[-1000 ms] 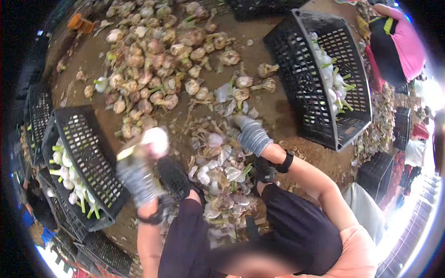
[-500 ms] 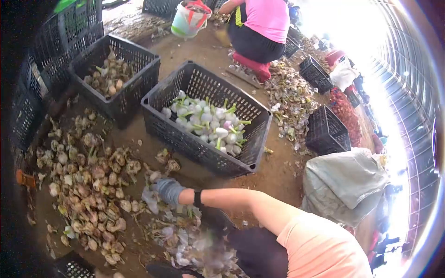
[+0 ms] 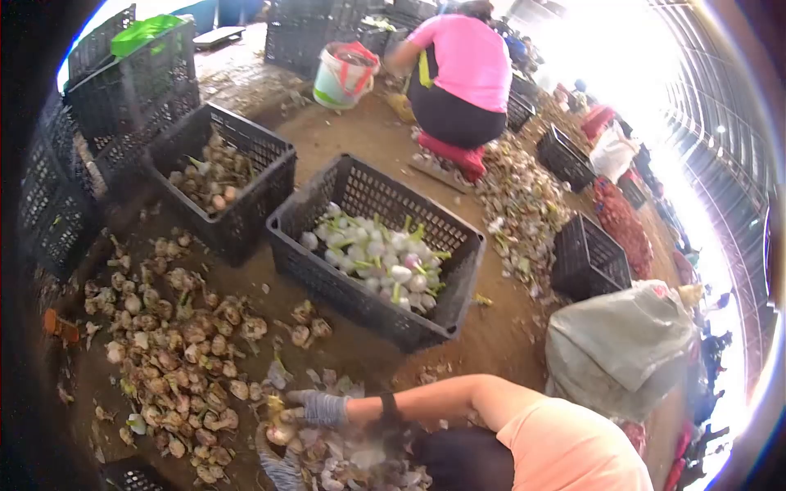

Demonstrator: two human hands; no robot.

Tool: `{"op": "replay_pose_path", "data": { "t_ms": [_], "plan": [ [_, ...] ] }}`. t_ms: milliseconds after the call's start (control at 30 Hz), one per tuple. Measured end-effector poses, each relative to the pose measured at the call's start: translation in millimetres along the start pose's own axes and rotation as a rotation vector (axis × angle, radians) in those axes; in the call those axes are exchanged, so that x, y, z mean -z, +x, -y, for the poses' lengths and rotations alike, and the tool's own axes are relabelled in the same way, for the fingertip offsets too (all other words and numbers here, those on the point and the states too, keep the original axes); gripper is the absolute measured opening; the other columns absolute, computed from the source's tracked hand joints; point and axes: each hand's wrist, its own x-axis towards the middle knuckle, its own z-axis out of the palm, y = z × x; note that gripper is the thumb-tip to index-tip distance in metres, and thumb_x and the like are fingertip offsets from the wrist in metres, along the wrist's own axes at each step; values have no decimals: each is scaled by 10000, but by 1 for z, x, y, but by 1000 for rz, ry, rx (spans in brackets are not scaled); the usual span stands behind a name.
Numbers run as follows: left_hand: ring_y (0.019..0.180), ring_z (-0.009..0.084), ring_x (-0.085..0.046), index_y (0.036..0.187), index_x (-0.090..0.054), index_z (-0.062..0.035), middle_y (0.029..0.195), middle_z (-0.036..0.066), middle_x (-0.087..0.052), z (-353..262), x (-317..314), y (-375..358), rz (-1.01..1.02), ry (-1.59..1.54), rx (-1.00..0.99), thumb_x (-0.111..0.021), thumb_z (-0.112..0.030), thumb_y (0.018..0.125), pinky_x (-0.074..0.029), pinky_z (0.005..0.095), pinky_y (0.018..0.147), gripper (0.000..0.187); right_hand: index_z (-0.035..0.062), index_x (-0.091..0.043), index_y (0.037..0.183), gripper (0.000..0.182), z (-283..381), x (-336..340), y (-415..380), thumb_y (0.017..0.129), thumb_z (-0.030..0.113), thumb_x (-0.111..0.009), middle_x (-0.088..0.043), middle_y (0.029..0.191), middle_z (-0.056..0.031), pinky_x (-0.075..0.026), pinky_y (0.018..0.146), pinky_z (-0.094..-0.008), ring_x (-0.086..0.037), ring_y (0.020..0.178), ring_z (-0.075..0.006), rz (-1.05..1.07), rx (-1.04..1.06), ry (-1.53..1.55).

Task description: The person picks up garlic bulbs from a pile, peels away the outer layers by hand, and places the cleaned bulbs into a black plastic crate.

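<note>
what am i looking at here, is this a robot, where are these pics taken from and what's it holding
There is no robot here: a person is working with grey-gloved hands. All three pictures come from one camera on their head, looking forward and down; the last is now. The right hand and left hand meet at the bottom, with a garlic bulb between them. On the ground lie a heap of brownish bulbs and, under the hands, loose papery skins. Just beyond, a black crate holds white bulbs with green stems. Farther back, a co-worker in pink crouches.
</note>
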Motion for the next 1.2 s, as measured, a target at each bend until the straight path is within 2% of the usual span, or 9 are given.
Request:
{"op": "replay_pose_path", "data": {
  "t_ms": [133,433,567,733,867,933,1000,1133,1200],
  "plan": [
    [1101,228,-464,1263,-417,-21,1233,124,-476,-20,-9,-11,66,16,45,-685,-153,782,-382,351,962,566,103,-369,1336,583,8,-2,-2,856,316,-621,-360,1353,-132,-518,639,-317,-556,982,-230,30,-162,135],
    [980,224,-555,1191,-443,8,1089,121,-536,3,-8,-4,17,-117,98,-812,-294,649,-484,347,848,722,106,-559,1040,164,-30,8,17,930,213,-501,-613,1036,-32,-494,644,-224,-603,823,-88,107,-104,456],
    [902,161,-557,1146,-475,3,1036,77,-563,3,1,-2,45,-17,19,-781,-246,698,-484,285,778,596,-13,-550,1032,355,-44,18,29,843,280,-611,-626,885,-222,-482,696,-383,-611,817,-337,23,504,-482],
    [860,124,-551,1166,-487,9,956,37,-561,1,10,-4,148,-253,173,-739,-518,679,-471,253,748,760,-2,-552,1060,301,-21,14,19,853,209,-604,-630,888,-154,-486,712,-340,-597,800,-220,38,326,-534],
    [863,208,-580,1097,-522,-78,956,40,-580,-18,12,-3,183,-683,502,-553,-316,879,-492,375,776,324,12,-556,1048,279,-19,12,12,851,205,-601,-619,908,-150,-483,745,-341,-592,833,-224,32,337,-517],
    [822,225,-599,1110,-536,-74,1018,99,-616,-5,25,5,306,-1190,765,-416,-418,913,-511,289,600,413,0,-561,1069,300,-20,17,9,848,199,-604,-634,921,-153,-486,771,-336,-608,849,-253,32,488,-703],
    [409,97,-443,1095,-541,-18,746,133,-611,-16,15,11,62,-1012,881,-343,-532,904,-291,170,292,583,-5,-567,1069,298,-20,14,5,852,196,-604,-636,937,-122,-483,777,-316,-599,863,-211,59,572,-590],
    [357,79,-382,1052,-557,-22,656,44,-557,-2,29,12,313,-1027,847,-375,-558,893,-290,188,276,588,-2,-583,1054,261,-15,7,-2,865,177,-597,-629,954,-60,-470,768,-270,-564,859,-118,46,130,-85],
    [584,140,-576,1117,-550,-63,817,69,-628,5,9,18,14,-881,660,-402,-562,892,-476,245,473,567,0,-591,1024,227,-2,4,-5,864,161,-595,-618,931,-19,-465,750,-258,-550,849,-99,-1,50,-38]
  ]
}}
